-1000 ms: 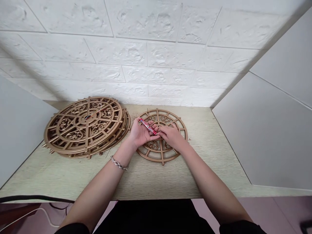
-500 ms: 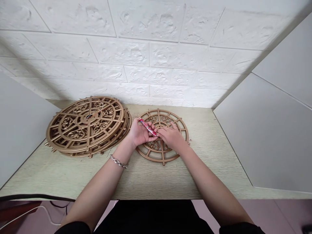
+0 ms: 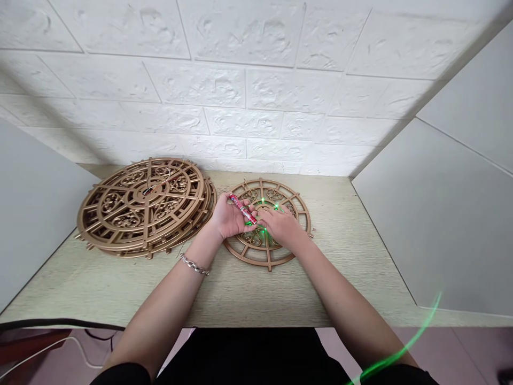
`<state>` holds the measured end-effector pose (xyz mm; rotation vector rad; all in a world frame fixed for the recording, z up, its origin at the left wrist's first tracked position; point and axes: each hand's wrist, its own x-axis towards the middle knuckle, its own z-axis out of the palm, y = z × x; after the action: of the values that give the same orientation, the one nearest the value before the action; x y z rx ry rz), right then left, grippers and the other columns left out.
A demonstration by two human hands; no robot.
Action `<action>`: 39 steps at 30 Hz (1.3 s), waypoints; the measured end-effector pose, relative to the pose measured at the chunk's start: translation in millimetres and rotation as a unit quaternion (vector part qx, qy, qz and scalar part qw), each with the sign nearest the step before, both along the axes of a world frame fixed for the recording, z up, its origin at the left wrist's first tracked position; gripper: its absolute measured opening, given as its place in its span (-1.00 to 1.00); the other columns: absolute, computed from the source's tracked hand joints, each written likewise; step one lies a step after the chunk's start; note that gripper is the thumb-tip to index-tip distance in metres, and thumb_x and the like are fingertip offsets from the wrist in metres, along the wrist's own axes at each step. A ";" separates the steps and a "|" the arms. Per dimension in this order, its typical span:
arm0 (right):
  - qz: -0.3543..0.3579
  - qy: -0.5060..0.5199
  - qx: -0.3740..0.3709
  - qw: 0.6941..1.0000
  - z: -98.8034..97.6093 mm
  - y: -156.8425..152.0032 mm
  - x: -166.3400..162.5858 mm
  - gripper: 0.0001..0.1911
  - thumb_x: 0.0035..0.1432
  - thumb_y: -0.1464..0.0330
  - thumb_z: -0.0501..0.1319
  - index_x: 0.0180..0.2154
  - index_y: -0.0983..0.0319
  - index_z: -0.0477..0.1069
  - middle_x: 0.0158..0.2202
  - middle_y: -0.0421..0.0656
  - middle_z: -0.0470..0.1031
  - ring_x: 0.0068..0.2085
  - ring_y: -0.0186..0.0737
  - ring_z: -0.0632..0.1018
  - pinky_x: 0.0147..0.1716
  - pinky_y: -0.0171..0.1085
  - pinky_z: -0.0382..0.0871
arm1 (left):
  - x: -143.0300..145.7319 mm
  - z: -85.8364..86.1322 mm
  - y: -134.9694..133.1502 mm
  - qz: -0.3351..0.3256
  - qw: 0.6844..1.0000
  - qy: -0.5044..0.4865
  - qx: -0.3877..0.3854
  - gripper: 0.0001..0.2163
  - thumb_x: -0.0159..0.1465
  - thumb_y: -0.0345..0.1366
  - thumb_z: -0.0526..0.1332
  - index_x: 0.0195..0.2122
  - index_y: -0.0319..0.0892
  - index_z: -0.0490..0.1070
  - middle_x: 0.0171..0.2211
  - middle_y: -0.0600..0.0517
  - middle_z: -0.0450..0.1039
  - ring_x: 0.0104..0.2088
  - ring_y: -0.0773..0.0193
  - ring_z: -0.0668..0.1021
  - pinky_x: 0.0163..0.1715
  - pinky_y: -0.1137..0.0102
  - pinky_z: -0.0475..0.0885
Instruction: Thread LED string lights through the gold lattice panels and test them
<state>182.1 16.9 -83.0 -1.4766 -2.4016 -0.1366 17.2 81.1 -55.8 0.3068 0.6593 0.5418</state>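
Observation:
Across the palm and fingers of my left hand [image 3: 231,216] lie red batteries [image 3: 242,208], apparently two set end to end. My right hand [image 3: 280,224] meets their lower end, its fingertips bent together there; anything thin between them is too small to make out. Beneath both hands a round bronze-coloured lattice panel [image 3: 269,262] with scrollwork lies flat on the table. Small green lights [image 3: 276,206] glow around its middle ring. My hands hide part of the panel's centre.
A stack of similar round lattice panels [image 3: 140,214] stands at the left, with thin wires on top. The pale wooden table [image 3: 256,299] backs onto a white brick-patterned wall [image 3: 264,123]. Grey side panels [image 3: 436,224] rise on both sides. A black cable [image 3: 60,323] runs along the front left edge.
Green lights have come on in the lattice panel, and a green streak shows at the lower right. Both hands have stayed nearly in place, with a slight shift of the right fingers.

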 end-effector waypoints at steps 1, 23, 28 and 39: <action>-0.003 0.001 -0.003 1.000 0.2 0.0 -0.4 -0.80 0.27 0.31 -0.04 -0.20 0.23 0.30 -0.28 -0.15 0.47 -0.24 -0.21 0.45 -0.02 -0.13 0.10 | -0.2 0.0 0.0 0.000 1.000 -0.003 0.000 -0.67 0.16 -0.08 -0.15 -0.52 -0.20 0.20 -0.52 -0.05 0.30 -0.51 0.15 0.44 -0.51 0.12 0.42; 0.006 0.076 -0.062 0.995 8.0 -0.8 -1.0 -0.85 0.27 0.33 -0.05 -0.25 0.24 0.22 -0.29 -0.16 0.42 -0.28 -0.22 0.40 -0.20 -0.24 0.19 | -1.1 0.4 0.4 -0.009 1.000 -0.023 -0.010 -0.65 0.16 -0.06 -0.13 -0.53 -0.21 0.23 -0.50 -0.06 0.30 -0.51 0.16 0.42 -0.53 0.12 0.40; -0.012 0.126 -0.085 0.988 13.4 -3.3 -1.6 -0.84 0.27 0.38 -0.11 -0.32 0.22 0.18 -0.38 -0.17 0.37 -0.38 -0.24 0.38 -0.39 -0.30 0.18 | -1.1 0.0 0.1 -0.010 1.000 -0.022 -0.009 -0.65 0.15 -0.05 -0.12 -0.53 -0.21 0.23 -0.51 -0.06 0.30 -0.51 0.16 0.42 -0.54 0.13 0.40; 0.046 0.186 -0.124 0.974 18.8 -5.4 -0.1 -0.84 0.24 0.45 -0.06 -0.36 0.24 0.23 -0.36 -0.18 0.33 -0.32 -0.29 0.36 -0.32 -0.33 0.21 | 1.5 -0.2 -1.0 0.043 0.999 -0.018 -0.023 -0.65 0.21 -0.08 -0.15 -0.57 -0.19 0.15 -0.55 -0.05 0.28 -0.50 0.14 0.44 -0.47 0.06 0.44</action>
<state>182.0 11.6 -64.2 -1.3432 -2.2276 0.4380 18.7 80.1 -56.0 0.2256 0.6511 0.6130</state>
